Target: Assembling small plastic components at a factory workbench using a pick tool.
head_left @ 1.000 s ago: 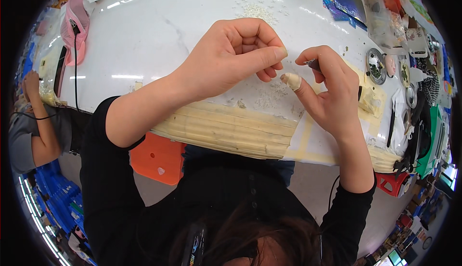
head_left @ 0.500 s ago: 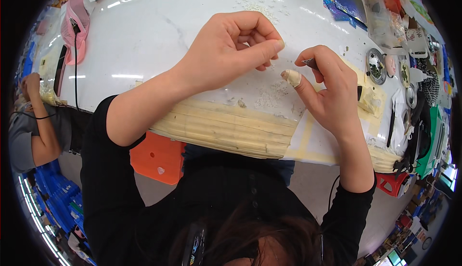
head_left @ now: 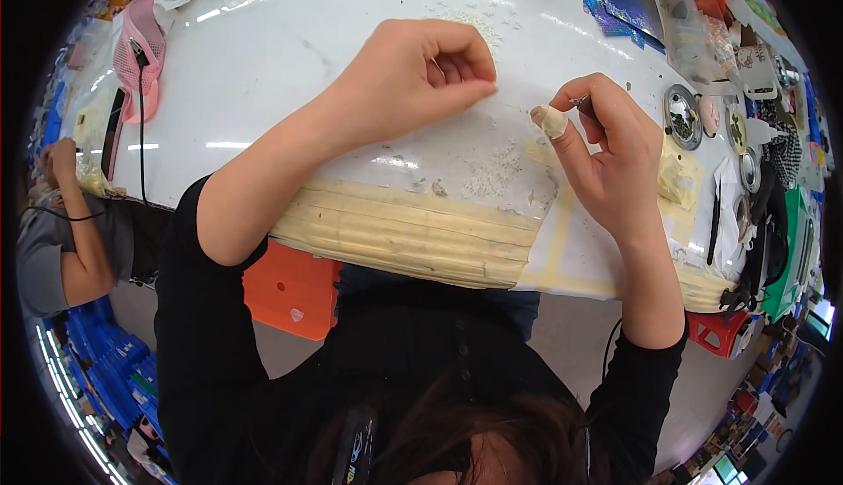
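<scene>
Over the white tabletop [head_left: 263, 64], my left hand [head_left: 408, 81] is closed in a pinch, thumb and index finger meeting. Whatever may be between its fingertips is too small to make out. To its right, my right hand [head_left: 615, 156] curls around a small dark metal tool [head_left: 585, 109] with a pointed tip, the rest of it hidden by the palm and fingers. Pale tape wraps its thumb. Loose white bits [head_left: 493, 172] are scattered on the table below and between the hands. More white bits [head_left: 479, 27] lie beyond my left hand.
Yellowish tape [head_left: 404, 230] covers the table's near edge. At right are round metal dishes [head_left: 683, 116], clear plastic boxes [head_left: 689, 24] and a black strip-like tool [head_left: 716, 226]. A pink mesh pouch [head_left: 140, 46] and black cable lie left, near another person's arm [head_left: 79, 213].
My left hand has drawn slightly left, away from my right hand. The right hand has shifted a little up and to the right, still holding the dark tool.
</scene>
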`<action>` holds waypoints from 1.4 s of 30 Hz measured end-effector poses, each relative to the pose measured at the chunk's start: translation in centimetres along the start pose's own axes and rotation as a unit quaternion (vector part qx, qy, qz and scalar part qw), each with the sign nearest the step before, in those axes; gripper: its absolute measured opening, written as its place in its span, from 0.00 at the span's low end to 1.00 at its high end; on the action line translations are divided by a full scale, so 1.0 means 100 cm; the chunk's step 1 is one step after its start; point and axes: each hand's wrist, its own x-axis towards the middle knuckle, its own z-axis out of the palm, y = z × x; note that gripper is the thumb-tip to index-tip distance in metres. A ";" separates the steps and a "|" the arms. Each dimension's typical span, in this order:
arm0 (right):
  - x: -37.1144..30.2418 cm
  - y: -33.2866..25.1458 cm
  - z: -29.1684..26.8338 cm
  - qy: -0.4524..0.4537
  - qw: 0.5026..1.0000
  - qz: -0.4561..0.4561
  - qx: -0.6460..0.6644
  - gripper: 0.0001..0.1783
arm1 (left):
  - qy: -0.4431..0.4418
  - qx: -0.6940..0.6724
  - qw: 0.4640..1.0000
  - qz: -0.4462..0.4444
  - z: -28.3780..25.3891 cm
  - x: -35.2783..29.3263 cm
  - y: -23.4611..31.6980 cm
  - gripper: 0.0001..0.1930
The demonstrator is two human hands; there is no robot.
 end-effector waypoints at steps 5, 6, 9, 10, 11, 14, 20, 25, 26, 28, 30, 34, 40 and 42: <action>-0.001 0.003 0.001 0.001 1.000 -0.002 0.000 0.11 | -0.055 0.099 0.991 0.074 0.012 -0.006 0.007 0.07; -0.001 0.003 0.002 0.000 1.000 -0.003 0.000 0.10 | -0.051 0.106 0.989 0.084 0.015 -0.006 0.004 0.07; 0.000 0.000 0.002 -0.005 1.000 0.001 -0.003 0.10 | -0.046 0.132 0.985 0.100 0.019 -0.006 0.000 0.08; -0.001 0.000 0.002 -0.004 1.000 0.003 -0.003 0.10 | -0.049 0.143 0.984 0.098 0.020 -0.006 0.001 0.08; -0.001 -0.001 0.001 -0.004 1.000 0.004 -0.002 0.10 | -0.051 0.153 0.982 0.095 0.020 -0.006 0.002 0.08; 0.000 -0.001 0.001 -0.003 1.000 0.004 -0.002 0.10 | -0.042 0.172 0.978 0.112 0.019 -0.007 0.001 0.07; 0.000 -0.001 0.001 -0.005 1.000 0.004 -0.002 0.09 | -0.047 0.215 0.966 0.134 0.019 -0.008 0.001 0.08; -0.001 0.000 0.001 -0.011 1.000 0.006 -0.004 0.09 | -0.037 0.182 0.979 0.084 0.017 -0.010 0.004 0.07; -0.001 -0.001 0.001 -0.012 1.000 0.006 -0.004 0.09 | -0.036 0.186 0.979 0.078 0.016 -0.010 0.004 0.07; -0.001 -0.001 0.001 -0.014 1.000 0.006 -0.003 0.09 | -0.040 0.190 0.978 0.069 0.016 -0.011 0.005 0.07; -0.001 0.000 0.001 -0.014 1.000 0.007 0.000 0.09 | -0.039 0.190 0.978 0.070 0.016 -0.011 0.005 0.07; -0.001 0.000 0.002 -0.015 1.000 0.007 -0.003 0.10 | -0.030 0.195 0.976 0.087 0.017 -0.011 0.003 0.06; -0.001 0.000 0.002 -0.010 1.000 0.001 0.001 0.10 | -0.048 0.035 0.998 -0.016 0.012 -0.009 0.007 0.05; 0.000 -0.001 0.001 -0.013 1.000 -0.002 0.009 0.10 | -0.048 -0.086 0.991 -0.086 0.011 -0.008 0.010 0.06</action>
